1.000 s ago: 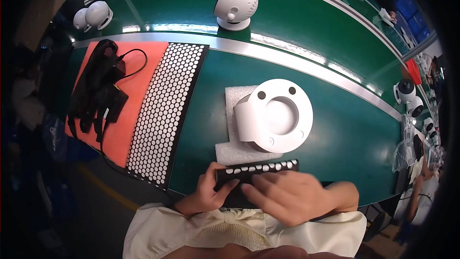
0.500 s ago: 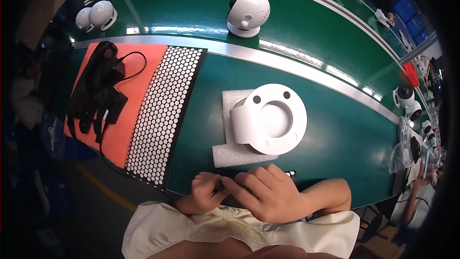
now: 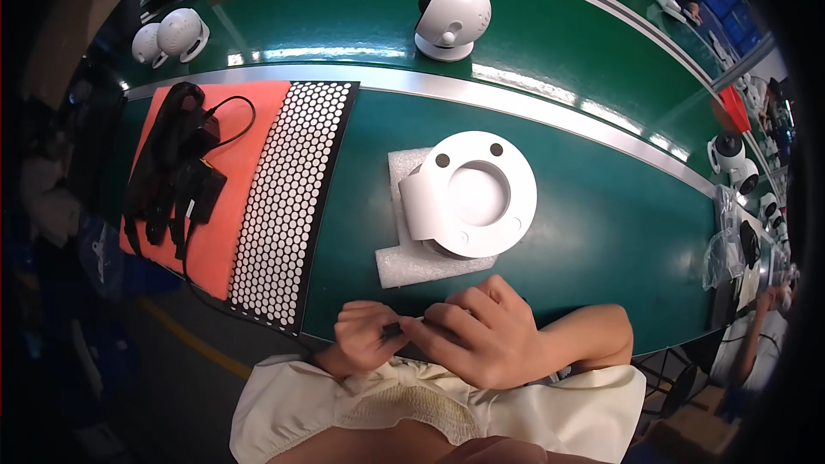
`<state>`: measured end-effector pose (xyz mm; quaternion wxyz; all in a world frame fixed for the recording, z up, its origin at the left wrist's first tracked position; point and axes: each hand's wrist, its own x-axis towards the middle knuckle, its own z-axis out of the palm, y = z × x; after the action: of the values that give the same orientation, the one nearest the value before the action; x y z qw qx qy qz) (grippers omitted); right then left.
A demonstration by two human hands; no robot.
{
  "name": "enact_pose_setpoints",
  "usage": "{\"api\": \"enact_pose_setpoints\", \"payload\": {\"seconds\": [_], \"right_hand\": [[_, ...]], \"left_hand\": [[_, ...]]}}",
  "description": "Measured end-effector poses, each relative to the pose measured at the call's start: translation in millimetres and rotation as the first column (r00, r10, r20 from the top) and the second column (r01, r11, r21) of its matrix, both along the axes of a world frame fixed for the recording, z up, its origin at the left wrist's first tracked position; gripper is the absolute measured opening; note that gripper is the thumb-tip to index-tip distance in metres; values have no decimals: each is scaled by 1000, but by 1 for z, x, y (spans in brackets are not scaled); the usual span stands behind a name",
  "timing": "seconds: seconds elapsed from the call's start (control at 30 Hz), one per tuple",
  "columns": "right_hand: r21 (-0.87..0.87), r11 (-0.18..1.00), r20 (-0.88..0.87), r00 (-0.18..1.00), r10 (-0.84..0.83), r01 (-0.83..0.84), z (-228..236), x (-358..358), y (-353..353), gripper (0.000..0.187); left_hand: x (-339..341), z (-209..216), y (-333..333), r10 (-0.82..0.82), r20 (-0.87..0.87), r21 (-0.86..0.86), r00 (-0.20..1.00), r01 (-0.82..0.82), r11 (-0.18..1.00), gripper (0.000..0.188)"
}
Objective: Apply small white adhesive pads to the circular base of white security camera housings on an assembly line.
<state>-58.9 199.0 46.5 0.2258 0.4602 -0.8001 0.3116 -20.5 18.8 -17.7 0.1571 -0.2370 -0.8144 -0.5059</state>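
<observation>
Close together at the table's near edge, both my hands are closed in a pinch. My left hand [image 3: 368, 337] grips a small dark piece [image 3: 393, 328], too small to name. My right hand [image 3: 481, 339] has its thumb and forefinger pressed together right beside that piece; whatever they hold is hidden. Just beyond the hands, a white camera [image 3: 421, 210] lies with its round ring-shaped base [image 3: 521, 198] facing up. Two dark round pads [image 3: 443, 160] sit on the base's far part, and a bare shallow recess [image 3: 465, 237] shows on its near part. White foam [image 3: 421, 269] supports the camera.
To the left, black adapters and cables [image 3: 193, 180] lie on an orange mat [image 3: 249, 133], beside a sheet of white dots [image 3: 292, 206]. Across the metal rail, another white camera [image 3: 455, 21] stands on the green surface. Clear plastic bags [image 3: 724, 245] lie at the right end.
The view has shifted slightly, so the table's contents sit a little differently in it. My hands stay pinched together near the edge; a small black-and-white thing behind my right hand no longer shows.
</observation>
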Motion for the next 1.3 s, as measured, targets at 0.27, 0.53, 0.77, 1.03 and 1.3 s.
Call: {"api": "enact_pose_setpoints", "payload": {"seconds": [0.27, 0.53, 0.77, 1.03, 1.3], "right_hand": [[50, 993, -100, 989, 108, -104, -4, -2, -2, 28], [-32, 929, -234, 906, 353, -370, -3, -14, 19, 14], [-96, 995, 445, 894, 58, -17, 63, -53, 41, 31], [-239, 967, 754, 610, 242, -88, 47, -72, 33, 38], [-223, 957, 771, 568, 290, -185, 39, -81, 36, 38]], "left_hand": [[5, -5, -2, 21, 83, 61, 996, -26, 998, 17], [2, -5, -5, -114, 319, 15, 941, 115, 993, 21], [-12, 1, 3, -258, 191, 180, 947, 225, 958, 37], [-10, 3, 4, -193, 161, 129, 968, 173, 976, 30], [-8, 1, 4, -202, 161, 143, 966, 179, 973, 28]]}}
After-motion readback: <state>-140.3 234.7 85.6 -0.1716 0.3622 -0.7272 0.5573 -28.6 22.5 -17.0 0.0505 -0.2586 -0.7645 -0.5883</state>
